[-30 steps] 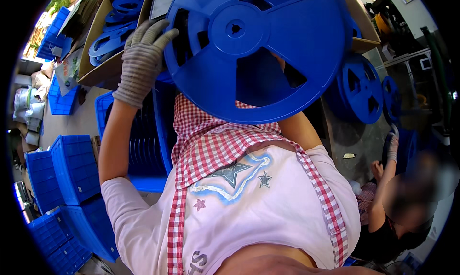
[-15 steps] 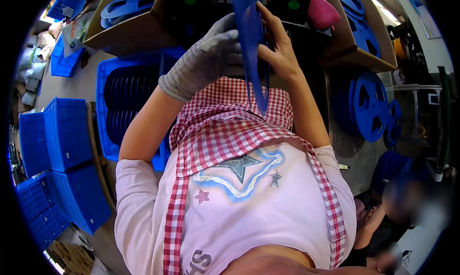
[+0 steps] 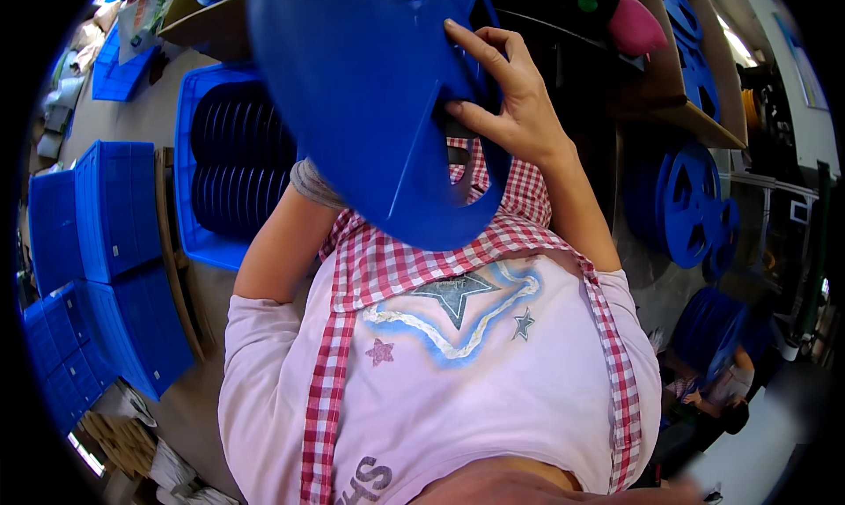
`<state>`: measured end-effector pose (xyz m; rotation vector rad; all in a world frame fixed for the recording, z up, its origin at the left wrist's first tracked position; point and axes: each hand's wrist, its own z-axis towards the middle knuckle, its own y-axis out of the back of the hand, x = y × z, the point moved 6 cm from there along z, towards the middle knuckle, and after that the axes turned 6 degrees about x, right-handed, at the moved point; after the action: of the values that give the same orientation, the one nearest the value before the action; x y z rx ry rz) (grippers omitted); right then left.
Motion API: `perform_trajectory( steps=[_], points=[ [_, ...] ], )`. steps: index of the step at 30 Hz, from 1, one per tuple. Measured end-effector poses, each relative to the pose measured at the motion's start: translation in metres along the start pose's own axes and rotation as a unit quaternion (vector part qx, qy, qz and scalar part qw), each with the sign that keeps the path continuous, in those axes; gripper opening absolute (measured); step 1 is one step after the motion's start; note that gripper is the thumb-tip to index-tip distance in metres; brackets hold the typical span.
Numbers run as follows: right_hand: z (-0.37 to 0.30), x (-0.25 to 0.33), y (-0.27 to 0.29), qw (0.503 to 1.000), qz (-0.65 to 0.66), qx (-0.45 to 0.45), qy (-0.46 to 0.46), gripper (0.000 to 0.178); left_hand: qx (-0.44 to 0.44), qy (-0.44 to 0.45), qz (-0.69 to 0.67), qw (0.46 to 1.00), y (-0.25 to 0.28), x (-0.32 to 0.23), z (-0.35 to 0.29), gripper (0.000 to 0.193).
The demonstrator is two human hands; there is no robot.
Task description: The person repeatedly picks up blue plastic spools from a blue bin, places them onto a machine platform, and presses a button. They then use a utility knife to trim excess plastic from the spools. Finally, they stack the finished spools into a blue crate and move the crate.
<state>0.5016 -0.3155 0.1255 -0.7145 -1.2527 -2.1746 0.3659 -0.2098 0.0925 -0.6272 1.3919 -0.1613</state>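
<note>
Blue reel is occupying the upper middle of your view, raised in front of your checked apron, and is presenting its broad face to you at a slant. The face is showing a deep, even blue with a soft sheen, and the rounded rim is curving down over the apron. A thin, pale, straight line is running down the lower face. Openings are breaking up the right-hand part, and the apron's red-and-white check is showing through the lowest one. The top is running out of the picture, and the left edge is appearing slightly blurred.

Your bare right hand is gripping the reel from the right: its fingers are holding the blue material beside the openings, the index finger stretching over the face and the thumb lying lower, at the edge of an opening. Your left hand is showing only the cuff of its grey glove at the reel's left edge; the rest is hiding behind the reel, so I cannot tell whether those fingers are standing wide, narrow or holding anything.

To your left, a blue crate is carrying dark discs on edge in two rows. On the right, more blue reels are standing upright near a cardboard box.
</note>
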Motion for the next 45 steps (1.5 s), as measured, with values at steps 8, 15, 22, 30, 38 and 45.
perform_trajectory(
  steps=[8, 15, 22, 30, 38, 45],
  points=[
    [0.009, 0.031, -0.025, 0.991, -0.085, 0.049, 0.086, 0.061, -0.029, -0.018, 0.001, 0.999, 0.018, -0.01, -0.015, 0.079],
    [0.038, 0.051, -0.042, 0.97, -0.111, 0.153, 0.156, 0.06, -0.028, -0.033, -0.001, 0.999, 0.027, -0.026, -0.016, 0.076],
    [0.046, 0.05, -0.047, 0.979, -0.08, 0.142, 0.124, 0.067, -0.041, -0.059, -0.011, 0.997, 0.034, -0.031, -0.018, 0.074],
    [0.055, 0.059, 0.001, 0.993, -0.008, -0.005, 0.121, 0.066, -0.098, -0.086, 0.019, 0.991, 0.052, -0.033, -0.034, 0.072],
    [0.056, 0.016, -0.036, 0.928, 0.338, -0.094, -0.124, 0.069, -0.095, -0.152, 0.187, 0.966, 0.044, -0.032, -0.015, 0.034],
    [0.064, 0.024, -0.038, 0.918, 0.376, -0.012, -0.123, 0.059, -0.098, -0.176, 0.26, 0.944, 0.009, -0.05, -0.002, 0.062]
  ],
)
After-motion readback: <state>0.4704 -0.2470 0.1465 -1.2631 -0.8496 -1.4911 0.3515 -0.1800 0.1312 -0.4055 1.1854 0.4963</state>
